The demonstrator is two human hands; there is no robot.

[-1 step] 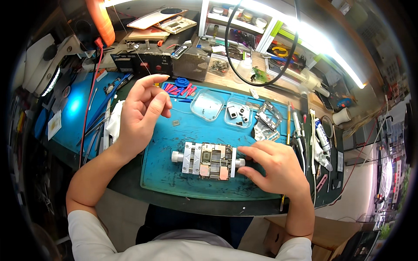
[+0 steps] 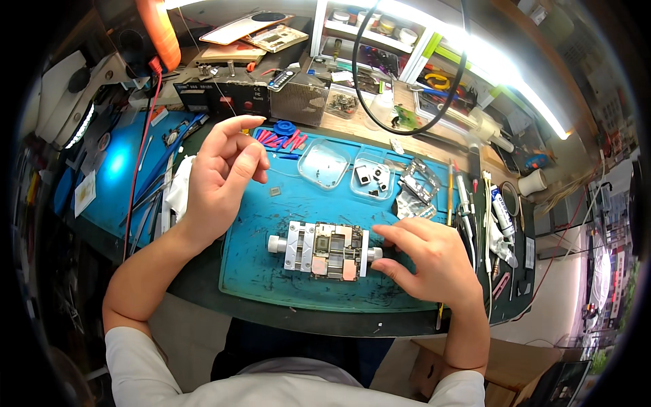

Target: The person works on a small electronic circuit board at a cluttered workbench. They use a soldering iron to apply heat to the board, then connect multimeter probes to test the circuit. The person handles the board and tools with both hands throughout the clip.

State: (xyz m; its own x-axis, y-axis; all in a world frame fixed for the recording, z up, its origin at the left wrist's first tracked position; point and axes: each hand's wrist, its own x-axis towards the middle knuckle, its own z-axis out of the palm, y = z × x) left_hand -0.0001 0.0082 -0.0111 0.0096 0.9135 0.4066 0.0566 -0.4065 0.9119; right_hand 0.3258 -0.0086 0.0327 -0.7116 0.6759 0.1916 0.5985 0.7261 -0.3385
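A metal clamp holder (image 2: 298,247) lies on the blue mat (image 2: 258,288), with a phone circuit board (image 2: 323,243) between its jaws. Thumb and index finger of my right hand (image 2: 430,261) stand apart on either side of the holder's right knob (image 2: 374,254), apparently not pressing on it. My left hand (image 2: 227,163) is raised above the mat, left of the holder. Its index finger is stretched out, the other fingers are loosely bent, and nothing shows in it. Below its fingertips a small square chip (image 2: 274,191) lies on the mat.
Behind the holder stand a clear lidless box (image 2: 324,164) and another with small camera parts (image 2: 371,178). A metal phone frame (image 2: 419,181) lies beside them. Tweezers and tools (image 2: 152,183) line the left; a soldering iron (image 2: 464,197) lies right. A black cable loop (image 2: 354,64) hangs overhead.
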